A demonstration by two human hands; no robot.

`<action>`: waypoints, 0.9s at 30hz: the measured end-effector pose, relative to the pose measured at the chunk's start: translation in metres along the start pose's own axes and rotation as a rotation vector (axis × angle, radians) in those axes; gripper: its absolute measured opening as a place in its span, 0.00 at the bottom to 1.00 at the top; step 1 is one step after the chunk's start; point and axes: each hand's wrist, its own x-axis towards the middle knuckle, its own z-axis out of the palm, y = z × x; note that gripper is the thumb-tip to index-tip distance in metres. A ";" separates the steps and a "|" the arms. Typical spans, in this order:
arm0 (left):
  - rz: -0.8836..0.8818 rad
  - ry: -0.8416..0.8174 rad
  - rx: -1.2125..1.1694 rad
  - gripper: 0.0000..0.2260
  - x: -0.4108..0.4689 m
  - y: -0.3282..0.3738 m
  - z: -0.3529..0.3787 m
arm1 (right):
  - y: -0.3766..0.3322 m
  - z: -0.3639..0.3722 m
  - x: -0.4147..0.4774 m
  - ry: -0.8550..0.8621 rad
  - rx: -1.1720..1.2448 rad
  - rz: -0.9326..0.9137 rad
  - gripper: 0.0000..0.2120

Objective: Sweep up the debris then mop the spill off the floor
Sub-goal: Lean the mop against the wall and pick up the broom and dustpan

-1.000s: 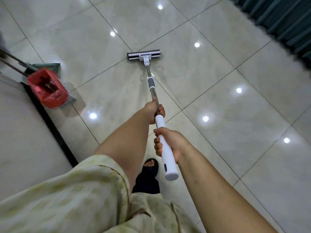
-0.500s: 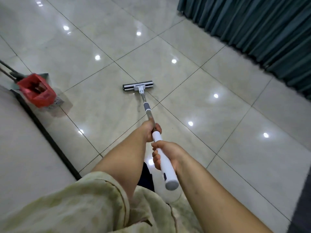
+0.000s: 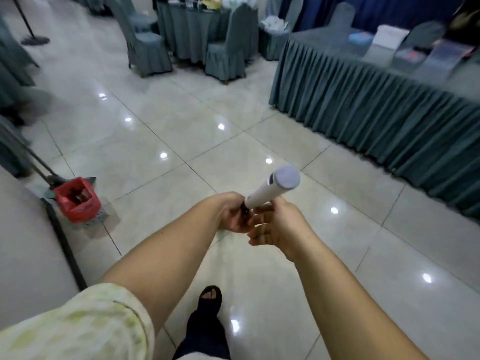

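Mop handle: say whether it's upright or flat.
Near upright: the mop handle points its end cap at the camera, rising from the left hand and right hand; lower end hidden.

One head-worn camera looks forward and down from above and behind the left hand (image 3: 231, 216) and right hand (image 3: 276, 228), near enough that the mop handle (image 3: 272, 189) between them points toward the lens, with tiled floor (image 3: 181, 152) spreading beyond them.

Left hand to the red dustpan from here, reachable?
Probably not: the left hand grips the mop handle, and the red dustpan sits on the floor well off to its left.
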 end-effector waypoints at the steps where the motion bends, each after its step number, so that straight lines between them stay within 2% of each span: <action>1: 0.004 0.009 0.009 0.13 -0.004 0.016 -0.004 | -0.015 0.001 0.004 0.058 -0.097 -0.087 0.12; 4: 0.046 0.063 0.048 0.13 -0.016 0.066 -0.022 | -0.070 0.005 0.033 0.125 -0.519 -0.469 0.23; 5: 0.065 0.074 0.051 0.13 -0.019 0.083 -0.030 | -0.090 0.010 0.048 0.094 -0.609 -0.579 0.23; 7: 0.091 0.071 0.022 0.13 -0.024 0.118 -0.050 | -0.133 0.025 0.082 0.022 -0.624 -0.707 0.17; 10: 0.070 0.031 0.015 0.17 -0.027 0.171 -0.084 | -0.192 0.051 0.137 -0.011 -0.628 -0.736 0.11; 12: 0.159 0.130 0.246 0.23 -0.028 0.205 -0.107 | -0.224 0.065 0.173 0.023 -0.631 -0.755 0.11; 14: 0.396 0.293 0.485 0.16 -0.024 0.239 -0.128 | -0.252 0.077 0.206 0.062 -0.585 -0.757 0.11; 15: 0.532 0.323 0.558 0.13 -0.021 0.255 -0.138 | -0.264 0.082 0.222 0.069 -0.562 -0.756 0.10; 17: 0.727 0.270 0.624 0.18 -0.009 0.288 -0.153 | -0.288 0.093 0.251 0.083 -0.560 -0.764 0.11; 19: 0.830 0.261 0.626 0.16 0.004 0.317 -0.163 | -0.311 0.103 0.279 0.106 -0.589 -0.776 0.11; 22: 0.930 0.278 0.513 0.07 0.029 0.352 -0.178 | -0.342 0.113 0.321 0.138 -0.614 -0.792 0.10; 27: 0.944 0.282 0.395 0.08 0.064 0.398 -0.201 | -0.381 0.130 0.381 0.143 -0.650 -0.764 0.10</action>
